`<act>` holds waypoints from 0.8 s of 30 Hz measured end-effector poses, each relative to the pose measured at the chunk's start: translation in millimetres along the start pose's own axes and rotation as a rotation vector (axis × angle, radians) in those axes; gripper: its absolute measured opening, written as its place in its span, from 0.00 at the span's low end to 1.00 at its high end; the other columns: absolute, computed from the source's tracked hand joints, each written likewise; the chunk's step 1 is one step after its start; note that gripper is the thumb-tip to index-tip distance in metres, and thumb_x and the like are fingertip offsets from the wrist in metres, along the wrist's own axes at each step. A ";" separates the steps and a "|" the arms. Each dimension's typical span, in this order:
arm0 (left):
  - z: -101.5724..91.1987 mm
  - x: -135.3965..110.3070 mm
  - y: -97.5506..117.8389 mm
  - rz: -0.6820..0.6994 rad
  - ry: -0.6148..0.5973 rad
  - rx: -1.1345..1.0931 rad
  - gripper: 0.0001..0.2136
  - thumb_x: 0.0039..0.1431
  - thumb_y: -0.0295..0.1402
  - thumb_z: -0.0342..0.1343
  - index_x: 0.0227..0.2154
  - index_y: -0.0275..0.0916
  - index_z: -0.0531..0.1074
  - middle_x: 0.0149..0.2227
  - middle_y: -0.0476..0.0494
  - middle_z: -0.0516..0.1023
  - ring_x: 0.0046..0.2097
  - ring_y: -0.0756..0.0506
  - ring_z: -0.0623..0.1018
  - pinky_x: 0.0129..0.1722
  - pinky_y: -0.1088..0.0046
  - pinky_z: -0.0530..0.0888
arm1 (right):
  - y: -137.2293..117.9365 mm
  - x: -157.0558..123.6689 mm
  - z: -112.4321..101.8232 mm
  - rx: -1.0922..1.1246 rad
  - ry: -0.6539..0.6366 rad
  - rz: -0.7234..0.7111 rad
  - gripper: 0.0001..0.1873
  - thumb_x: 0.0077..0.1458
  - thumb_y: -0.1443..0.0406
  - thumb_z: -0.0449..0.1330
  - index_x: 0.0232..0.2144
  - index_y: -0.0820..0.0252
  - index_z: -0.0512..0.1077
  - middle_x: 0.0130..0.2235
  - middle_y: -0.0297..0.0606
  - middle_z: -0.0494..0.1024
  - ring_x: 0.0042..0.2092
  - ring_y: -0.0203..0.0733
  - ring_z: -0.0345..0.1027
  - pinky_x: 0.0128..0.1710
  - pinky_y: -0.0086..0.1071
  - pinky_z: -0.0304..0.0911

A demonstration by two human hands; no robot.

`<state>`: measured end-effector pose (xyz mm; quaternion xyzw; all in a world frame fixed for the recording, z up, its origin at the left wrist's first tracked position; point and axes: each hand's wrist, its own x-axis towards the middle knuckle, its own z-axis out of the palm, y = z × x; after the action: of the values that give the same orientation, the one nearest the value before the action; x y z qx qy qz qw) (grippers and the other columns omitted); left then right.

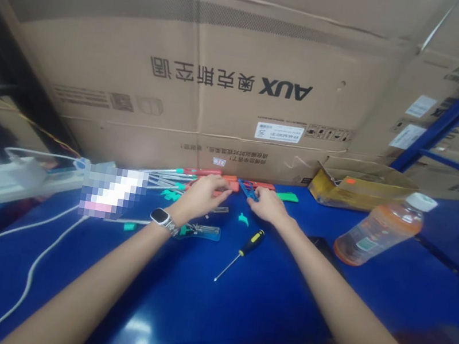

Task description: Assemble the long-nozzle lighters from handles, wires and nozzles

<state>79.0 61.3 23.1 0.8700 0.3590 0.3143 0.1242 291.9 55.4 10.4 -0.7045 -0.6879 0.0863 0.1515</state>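
My left hand (204, 191), with a smartwatch (163, 219) on its wrist, curls over a red plastic piece (231, 184) in a row of red and teal handled tools (176, 178) at the far edge of the blue table (199, 307). My right hand (267, 204) pinches a small blue plastic part (247, 189) beside a green piece (287, 196). A small teal clip (243, 219) lies between my hands. A yellow and black screwdriver (243, 251) rests nearer to me. A clear blue tool (202, 232) lies just under my left wrist.
Big AUX cardboard boxes (227, 78) wall off the back. An orange drink bottle (381, 228) lies on its side at right, with a yellow open carton (358, 186) behind it. A white power strip (1, 179) and white cables (32, 263) sit at left.
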 end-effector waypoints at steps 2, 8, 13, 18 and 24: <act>-3.6 -8.8 0.5 -0.012 0.040 -0.012 0.11 0.66 0.35 0.50 0.35 0.39 0.77 0.35 0.44 0.79 0.39 0.44 0.77 0.41 0.65 0.72 | -1.0 -8.6 -1.4 0.031 -0.007 0.002 0.07 0.59 0.61 0.57 0.37 0.58 0.71 0.32 0.42 0.80 0.36 0.47 0.74 0.33 0.33 0.60; -23.9 -42.7 -0.2 -0.051 0.146 -0.044 0.10 0.67 0.36 0.50 0.36 0.39 0.75 0.39 0.44 0.78 0.39 0.46 0.76 0.40 0.68 0.71 | -28.4 -45.8 0.6 0.307 -0.011 -0.199 0.13 0.66 0.58 0.51 0.44 0.57 0.70 0.36 0.40 0.81 0.37 0.47 0.75 0.36 0.33 0.63; -37.6 -68.6 -9.5 -0.242 0.323 -0.191 0.12 0.67 0.41 0.51 0.34 0.39 0.71 0.34 0.46 0.77 0.36 0.47 0.76 0.38 0.70 0.72 | -67.0 -68.9 10.4 0.329 -0.199 -0.448 0.26 0.68 0.47 0.41 0.56 0.50 0.66 0.35 0.37 0.80 0.37 0.47 0.75 0.35 0.34 0.62; -45.5 -89.1 -32.2 -0.381 0.276 -0.577 0.16 0.60 0.44 0.59 0.44 0.38 0.68 0.30 0.49 0.76 0.30 0.48 0.77 0.32 0.71 0.75 | -80.3 -69.2 20.9 0.054 -0.135 -0.445 0.24 0.68 0.48 0.43 0.55 0.50 0.67 0.37 0.39 0.82 0.37 0.50 0.76 0.33 0.34 0.59; -65.0 -105.7 -50.9 -0.336 -0.140 -0.548 0.14 0.59 0.43 0.60 0.37 0.36 0.78 0.34 0.44 0.81 0.35 0.47 0.78 0.38 0.71 0.75 | -68.1 -68.0 33.7 0.081 -0.061 -0.669 0.22 0.64 0.49 0.53 0.53 0.52 0.71 0.52 0.40 0.78 0.51 0.48 0.72 0.47 0.38 0.60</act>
<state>-47.7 22.6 2.3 0.7523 0.3904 0.3137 0.4281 213.9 -8.6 -4.5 -0.4304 -0.8811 0.0803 0.1786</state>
